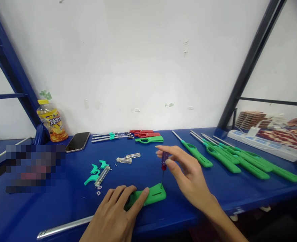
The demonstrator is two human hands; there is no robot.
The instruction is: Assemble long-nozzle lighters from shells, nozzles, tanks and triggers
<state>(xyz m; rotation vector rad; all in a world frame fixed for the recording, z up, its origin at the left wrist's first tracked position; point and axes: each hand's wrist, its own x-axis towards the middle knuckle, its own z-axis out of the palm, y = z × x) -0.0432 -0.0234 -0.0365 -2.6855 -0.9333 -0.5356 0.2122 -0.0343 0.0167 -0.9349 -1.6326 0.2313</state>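
A green long-neck lighter (156, 195) lies on the blue table, its metal tube (65, 227) stretching to the lower left. My left hand (120, 211) presses on its handle, fingers closed around it near the trigger opening. In my right hand (186, 171) a small screwdriver (164, 162) stands upright, pinched at its purple-red handle. The screwdriver's tip meets the hole near the lighter's rounded end. Left of the lighter are turquoise plastic triggers (93, 178), a clear fuel tank (102, 176) and tiny pale pieces (98, 193).
Several green lighters (226, 158) lie at the right. Metal tubes (113, 136), red casings (142, 133) and a green casing (149, 139) lie at the back. Two clear tanks (124, 160) sit mid-table. A phone (78, 142), drink bottle (52, 122) and power strip (264, 144) are nearer the sides.
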